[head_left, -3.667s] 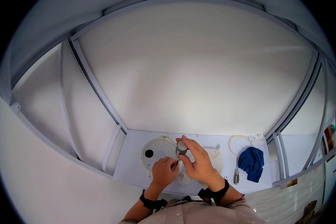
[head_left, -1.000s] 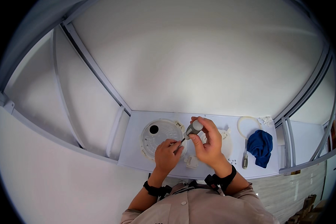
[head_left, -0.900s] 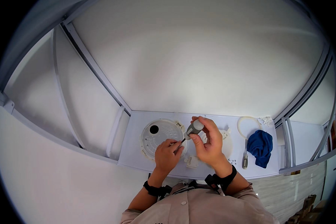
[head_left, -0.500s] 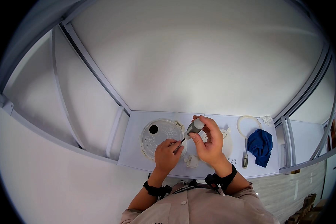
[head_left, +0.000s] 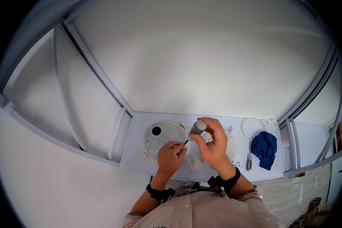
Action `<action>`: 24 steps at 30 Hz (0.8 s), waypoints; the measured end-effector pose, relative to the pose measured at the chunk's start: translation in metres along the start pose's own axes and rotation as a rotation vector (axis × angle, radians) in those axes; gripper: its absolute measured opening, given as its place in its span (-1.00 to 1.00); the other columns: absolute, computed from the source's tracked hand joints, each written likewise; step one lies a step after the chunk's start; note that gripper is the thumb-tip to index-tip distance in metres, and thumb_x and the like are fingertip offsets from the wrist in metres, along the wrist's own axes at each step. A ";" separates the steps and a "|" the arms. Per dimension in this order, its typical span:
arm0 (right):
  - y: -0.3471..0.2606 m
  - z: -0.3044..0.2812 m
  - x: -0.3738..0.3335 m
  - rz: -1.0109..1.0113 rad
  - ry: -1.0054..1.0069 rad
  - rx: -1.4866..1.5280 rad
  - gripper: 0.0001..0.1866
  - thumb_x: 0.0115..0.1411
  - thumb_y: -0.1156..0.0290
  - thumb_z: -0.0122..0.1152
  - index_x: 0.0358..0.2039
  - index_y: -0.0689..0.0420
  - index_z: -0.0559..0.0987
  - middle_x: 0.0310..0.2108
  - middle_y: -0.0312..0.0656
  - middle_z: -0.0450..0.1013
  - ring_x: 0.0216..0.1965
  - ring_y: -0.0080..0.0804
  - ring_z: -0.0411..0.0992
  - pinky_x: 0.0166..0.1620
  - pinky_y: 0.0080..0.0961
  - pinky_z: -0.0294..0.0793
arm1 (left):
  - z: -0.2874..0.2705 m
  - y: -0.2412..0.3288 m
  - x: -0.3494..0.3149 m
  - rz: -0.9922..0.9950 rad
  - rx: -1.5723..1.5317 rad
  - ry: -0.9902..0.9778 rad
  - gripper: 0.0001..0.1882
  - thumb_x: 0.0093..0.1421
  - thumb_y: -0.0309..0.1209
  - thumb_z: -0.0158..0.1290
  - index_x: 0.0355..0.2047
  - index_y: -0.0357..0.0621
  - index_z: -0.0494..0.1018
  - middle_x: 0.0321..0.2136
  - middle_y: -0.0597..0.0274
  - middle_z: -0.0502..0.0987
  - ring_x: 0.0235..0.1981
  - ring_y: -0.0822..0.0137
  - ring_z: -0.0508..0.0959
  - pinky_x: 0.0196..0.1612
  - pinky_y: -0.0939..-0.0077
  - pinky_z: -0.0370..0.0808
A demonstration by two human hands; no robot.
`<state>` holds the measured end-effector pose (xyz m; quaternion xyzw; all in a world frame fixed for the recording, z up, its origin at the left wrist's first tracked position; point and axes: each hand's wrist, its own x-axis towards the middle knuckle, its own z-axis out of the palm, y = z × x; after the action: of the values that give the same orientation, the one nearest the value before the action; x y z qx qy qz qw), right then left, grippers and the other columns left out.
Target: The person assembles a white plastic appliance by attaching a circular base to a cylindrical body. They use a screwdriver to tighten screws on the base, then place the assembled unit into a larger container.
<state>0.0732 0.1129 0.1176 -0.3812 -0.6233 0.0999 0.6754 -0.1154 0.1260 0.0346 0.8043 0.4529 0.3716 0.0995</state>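
A screwdriver [head_left: 197, 129] with a thick grey handle is gripped in my right hand [head_left: 214, 148], thumb and fingers wrapped round the handle. It slants down to the left, its dark shaft toward my left hand [head_left: 170, 159]. The fingers of that hand are pinched round the shaft's lower end; the tip is hidden by them. Both hands are over the right edge of a round whitish housing [head_left: 170, 133] with a black round hole. Just below the hands lies a small cream plastic piece [head_left: 195, 163]. Partly behind my right hand is a round white part [head_left: 230, 147].
On the right of the white table [head_left: 135, 152] lie a second screwdriver [head_left: 249, 163], a crumpled blue cloth [head_left: 264, 148] and a cream ring [head_left: 243, 130]. Several tiny screws [head_left: 236, 164] are scattered near my right wrist. A grey frame post [head_left: 97, 74] rises at the left.
The screwdriver handle has turned slightly in my right hand, and the fingers there have shifted a little. My left hand has stayed in place.
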 end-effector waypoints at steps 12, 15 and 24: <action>-0.012 0.008 0.020 -0.064 -0.108 -0.117 -0.37 0.02 0.53 0.65 0.11 0.12 0.57 -0.15 -0.05 0.57 -0.27 -0.18 0.59 -0.25 -0.36 0.60 | 0.000 -0.001 -0.001 0.003 0.017 -0.006 -0.75 0.16 -0.29 0.38 -0.16 -0.04 0.75 -0.23 0.34 0.65 -0.25 0.15 0.65 -0.17 0.18 0.56; -0.012 0.005 0.021 -0.032 -0.152 -0.123 -0.39 0.06 0.57 0.60 0.14 0.12 0.55 -0.14 -0.03 0.57 -0.23 -0.15 0.60 -0.17 -0.33 0.64 | 0.001 -0.001 -0.001 0.002 0.007 -0.005 -0.76 0.15 -0.30 0.38 -0.17 -0.04 0.74 -0.23 0.34 0.65 -0.24 0.15 0.66 -0.17 0.18 0.56; -0.016 -0.003 0.032 0.000 -0.376 -0.025 -0.26 0.23 0.62 0.37 0.42 0.09 0.37 0.09 0.13 0.54 -0.03 0.17 0.58 -0.06 -0.16 0.63 | 0.002 -0.003 -0.002 -0.014 -0.015 -0.007 -0.78 0.15 -0.31 0.39 -0.19 -0.04 0.74 -0.22 0.34 0.66 -0.24 0.14 0.66 -0.17 0.20 0.57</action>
<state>0.0765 0.1201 0.1524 -0.3642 -0.7398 0.1616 0.5422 -0.1169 0.1269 0.0306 0.8015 0.4557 0.3714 0.1096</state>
